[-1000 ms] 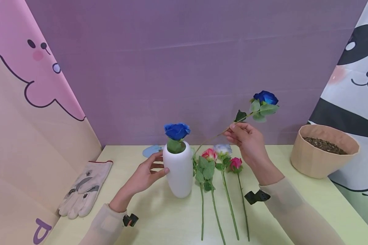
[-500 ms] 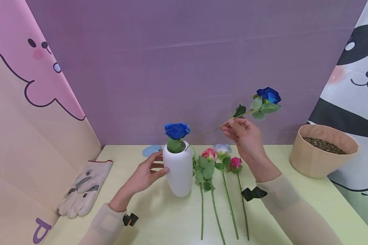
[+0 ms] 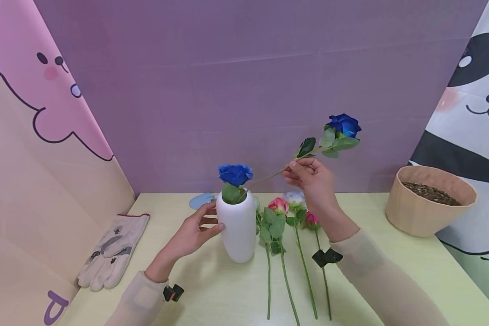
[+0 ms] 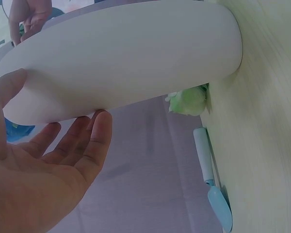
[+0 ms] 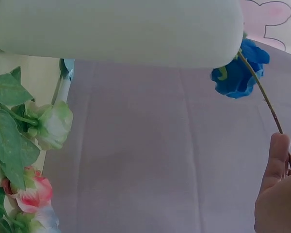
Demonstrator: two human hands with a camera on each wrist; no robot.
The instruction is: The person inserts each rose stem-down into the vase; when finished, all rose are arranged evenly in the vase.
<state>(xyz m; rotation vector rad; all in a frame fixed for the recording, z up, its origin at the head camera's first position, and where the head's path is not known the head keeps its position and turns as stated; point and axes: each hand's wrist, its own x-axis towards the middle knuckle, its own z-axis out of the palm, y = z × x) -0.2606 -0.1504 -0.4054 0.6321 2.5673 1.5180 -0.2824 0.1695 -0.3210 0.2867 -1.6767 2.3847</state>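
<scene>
A white vase (image 3: 238, 231) stands upright on the table with one blue rose (image 3: 235, 174) in its mouth. My left hand (image 3: 197, 230) holds the vase's left side, thumb at the front and fingers behind; the left wrist view shows the thumb and fingertips on the white wall (image 4: 126, 58). My right hand (image 3: 315, 185) pinches the stem of a second blue rose (image 3: 344, 126), which slants with its bloom up to the right. The lower end of that stem (image 5: 262, 90) reaches into the vase's mouth; its tip is hidden.
Right of the vase lie several flowers, among them a pink-and-white one (image 3: 278, 205) and a dark pink one (image 3: 312, 219). A blue trowel (image 3: 201, 200) lies behind. Gloves (image 3: 114, 251) rest at left, and a tan pot (image 3: 415, 217) of dark grains stands at right.
My right hand has moved left and slightly up with the second blue rose. Its stem end has passed from beside the vase to inside the mouth. The left hand and vase stay put.
</scene>
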